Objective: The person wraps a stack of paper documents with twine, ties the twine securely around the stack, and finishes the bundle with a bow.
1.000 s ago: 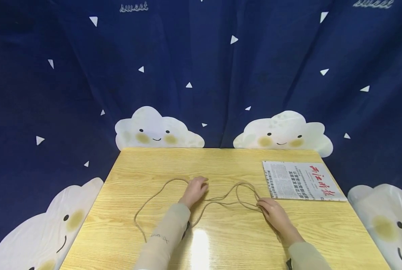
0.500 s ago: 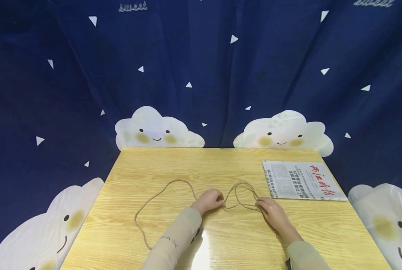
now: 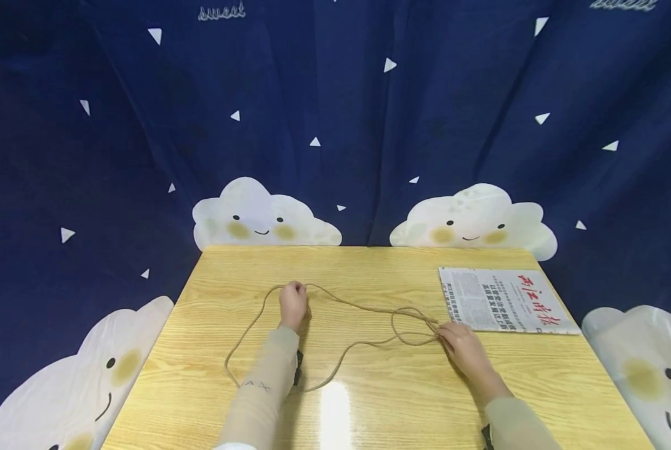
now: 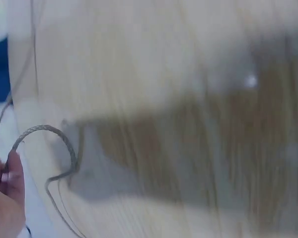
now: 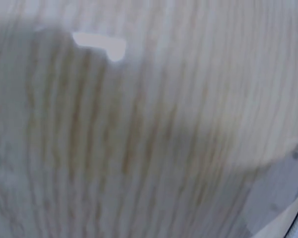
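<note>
A thin tan rope [image 3: 358, 305] lies on the wooden table in a wide loop, with a smaller loop at its right. My left hand [image 3: 294, 304] pinches it at the far left of the wide loop. In the left wrist view, thumb and fingers of that hand [image 4: 6, 208] grip the rope [image 4: 64, 141], which bends in a short arc beside them. To the right, my right hand [image 3: 464, 350] pinches the rope where the small loop's strands come together. The right wrist view shows neither that hand nor the rope. My left forearm covers part of the wide loop.
A folded newspaper [image 3: 504, 300] lies at the table's right, just beyond my right hand. Behind the wooden table [image 3: 380, 269] hangs a dark blue curtain [image 3: 335, 125] with white clouds and triangles. Light glares off the tabletop near the front.
My left hand has gone right to the small loop, then back left and farther away, pulling the rope's far strand out straighter. My right hand stays almost in place, still pinching the rope.
</note>
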{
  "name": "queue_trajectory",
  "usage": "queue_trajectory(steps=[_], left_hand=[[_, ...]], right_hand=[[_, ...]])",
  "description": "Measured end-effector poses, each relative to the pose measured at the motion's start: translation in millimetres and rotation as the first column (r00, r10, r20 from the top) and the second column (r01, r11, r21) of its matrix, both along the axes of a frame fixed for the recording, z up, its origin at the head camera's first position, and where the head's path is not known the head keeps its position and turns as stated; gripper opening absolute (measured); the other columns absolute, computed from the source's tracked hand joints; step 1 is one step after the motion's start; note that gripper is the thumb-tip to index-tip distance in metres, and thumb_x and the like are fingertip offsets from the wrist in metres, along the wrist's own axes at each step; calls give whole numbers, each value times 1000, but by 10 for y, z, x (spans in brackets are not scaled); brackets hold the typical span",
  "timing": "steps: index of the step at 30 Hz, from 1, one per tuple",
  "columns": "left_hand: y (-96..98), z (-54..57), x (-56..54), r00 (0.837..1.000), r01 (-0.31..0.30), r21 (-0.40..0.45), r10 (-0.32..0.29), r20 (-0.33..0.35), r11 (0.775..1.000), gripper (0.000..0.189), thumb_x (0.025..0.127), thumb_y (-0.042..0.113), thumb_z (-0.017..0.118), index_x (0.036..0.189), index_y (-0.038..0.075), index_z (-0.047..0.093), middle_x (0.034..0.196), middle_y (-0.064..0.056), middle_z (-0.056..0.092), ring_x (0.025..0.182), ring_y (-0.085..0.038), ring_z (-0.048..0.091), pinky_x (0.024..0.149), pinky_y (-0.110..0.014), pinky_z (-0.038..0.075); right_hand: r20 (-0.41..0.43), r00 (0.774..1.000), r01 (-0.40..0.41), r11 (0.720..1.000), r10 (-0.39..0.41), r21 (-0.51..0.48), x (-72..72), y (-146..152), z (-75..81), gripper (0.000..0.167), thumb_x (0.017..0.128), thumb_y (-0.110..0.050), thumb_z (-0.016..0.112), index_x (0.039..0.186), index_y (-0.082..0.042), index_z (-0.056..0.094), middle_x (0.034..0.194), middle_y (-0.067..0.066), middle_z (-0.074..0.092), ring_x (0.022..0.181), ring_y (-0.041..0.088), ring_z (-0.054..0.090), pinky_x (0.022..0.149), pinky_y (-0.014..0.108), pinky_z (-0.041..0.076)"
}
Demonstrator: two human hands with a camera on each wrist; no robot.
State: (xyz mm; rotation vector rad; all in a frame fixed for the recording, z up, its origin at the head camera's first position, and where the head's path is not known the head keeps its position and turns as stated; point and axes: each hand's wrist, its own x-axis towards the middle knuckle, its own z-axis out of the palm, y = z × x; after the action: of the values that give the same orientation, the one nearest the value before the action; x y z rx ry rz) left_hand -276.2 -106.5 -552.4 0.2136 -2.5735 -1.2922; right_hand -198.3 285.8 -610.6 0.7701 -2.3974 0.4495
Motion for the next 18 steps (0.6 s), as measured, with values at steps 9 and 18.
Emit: queue_trajectory(steps=[9,18], left_hand=[[-620,90,43,937,-338,228,349,-8,913,23,96,6,43,102,-11,57,92,-23,55,78,-32,55,64,-39,48],[-963,-135,273,841,-519,376,536,66,768,24,97,4,37,109,-12,50,106,-26,50,94,-37,51,77,-44,45]], right_hand=[[83,988,125,990,-130,60,-12,18,119,19,72,-3,71,90,-3,67,93,12,65,88,31,60,82,47,46],[113,984,126,989,-135,80,-22,6,115,19,73,-2,71,91,-3,67,93,12,62,89,31,58,82,47,46]])
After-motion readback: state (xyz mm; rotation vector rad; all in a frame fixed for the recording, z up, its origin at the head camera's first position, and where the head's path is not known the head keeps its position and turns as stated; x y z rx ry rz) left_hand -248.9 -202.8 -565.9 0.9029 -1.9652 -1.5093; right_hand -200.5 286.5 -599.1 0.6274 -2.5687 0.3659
